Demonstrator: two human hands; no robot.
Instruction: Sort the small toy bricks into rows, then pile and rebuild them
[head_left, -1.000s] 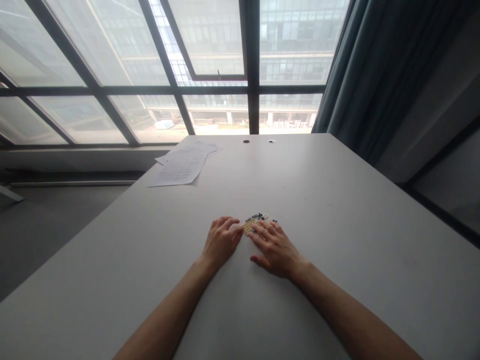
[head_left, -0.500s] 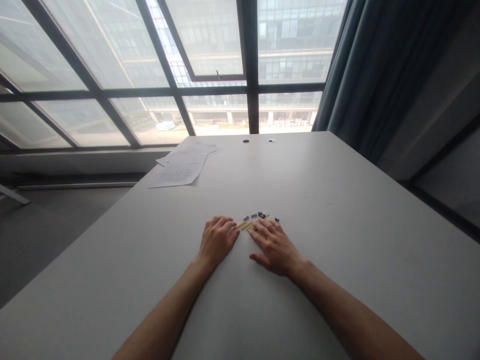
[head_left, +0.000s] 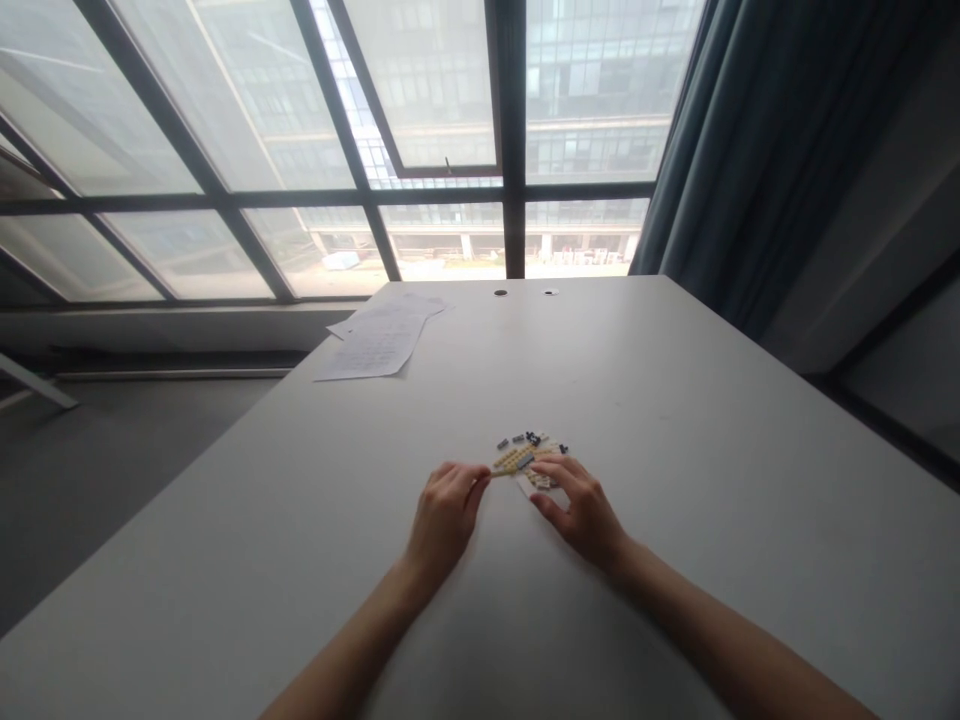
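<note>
The person's left hand (head_left: 448, 505) has thumb and fingertips pinched together on the near end of a thin tan strip (head_left: 501, 474), which points away from that pinch toward the right, at the near edge of a little spread of bricks. Just beyond the strip lie flat tan pieces (head_left: 512, 460), and a longer grey piece (head_left: 525, 460) sits to the right of the pinch, close by the fingertips of the right hand (head_left: 589, 508). That second hand is loosely curved, its thumb well apart from the fingers; I can't tell from here whether a fingertip is touching anything. Farther out from the pinch there's a dark piece (head_left: 533, 438), and well beyond, to the left, some printed papers (head_left: 375, 345) lie on the white table (head_left: 450, 400). To handle this well, I'd keep the pinch light and right at the end, so the strip's length stays visible and clear of its neighbours. The curved fingers would do best coming down from above, choosing one piece at a time, since bricks this crowded could easily skid or catch on one another.
</note>
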